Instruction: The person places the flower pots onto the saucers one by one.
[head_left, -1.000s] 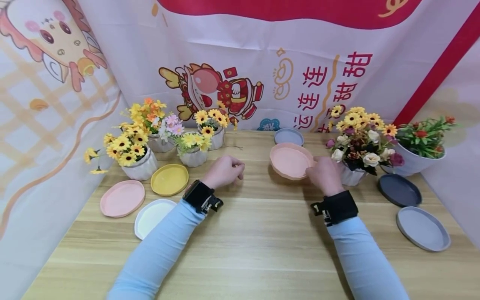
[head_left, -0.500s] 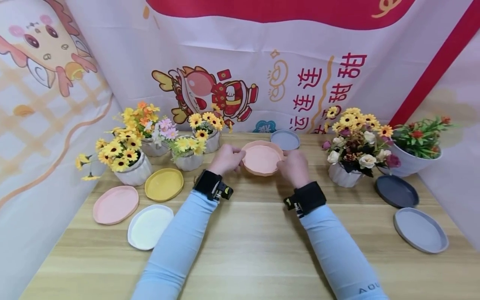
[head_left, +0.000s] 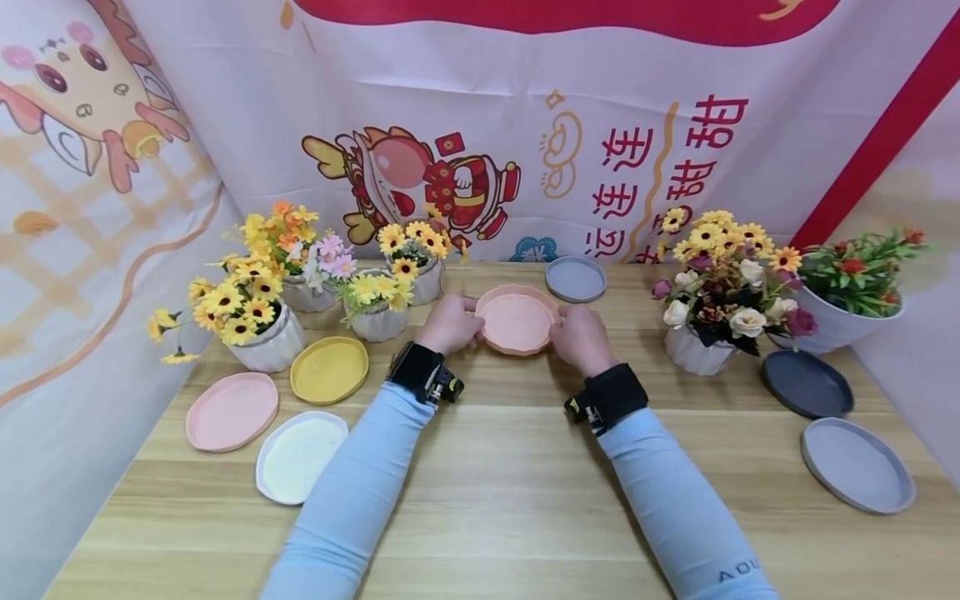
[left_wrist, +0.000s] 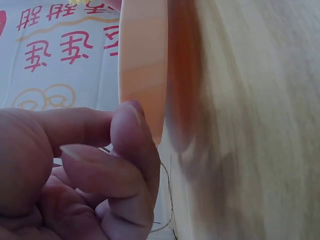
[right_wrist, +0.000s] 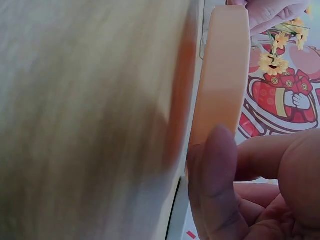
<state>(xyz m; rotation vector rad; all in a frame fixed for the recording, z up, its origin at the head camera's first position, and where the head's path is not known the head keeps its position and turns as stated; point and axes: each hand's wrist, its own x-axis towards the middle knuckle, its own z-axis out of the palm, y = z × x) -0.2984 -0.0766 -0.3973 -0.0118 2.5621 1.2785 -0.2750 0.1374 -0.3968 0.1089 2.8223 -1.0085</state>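
A light pink, scallop-edged plant saucer point(head_left: 517, 321) is held level between both hands at the middle back of the table. My left hand point(head_left: 450, 323) pinches its left edge, and in the left wrist view the thumb and forefinger meet at the saucer's side wall point(left_wrist: 144, 60). On the opposite edge, my right hand point(head_left: 583, 337) grips with thumb and fingers. Both wrist views show the saucer close over the wood, with an orange reflection beneath it. Just behind it, a small grey-blue saucer point(head_left: 575, 278) lies on the table.
Left of the hands lie yellow point(head_left: 330, 370), pink point(head_left: 232, 412) and white saucers point(head_left: 300, 457). Several potted flowers point(head_left: 273, 336) stand behind them. At right are a mixed-flower pot point(head_left: 701, 350), a larger white planter point(head_left: 847, 319), and dark point(head_left: 807, 383) and grey saucers point(head_left: 858, 464).
The right hand has carried the pink saucer leftward to the middle. The left hand, earlier apart from it, has taken hold of its left edge. Over the last half second it has barely shifted.
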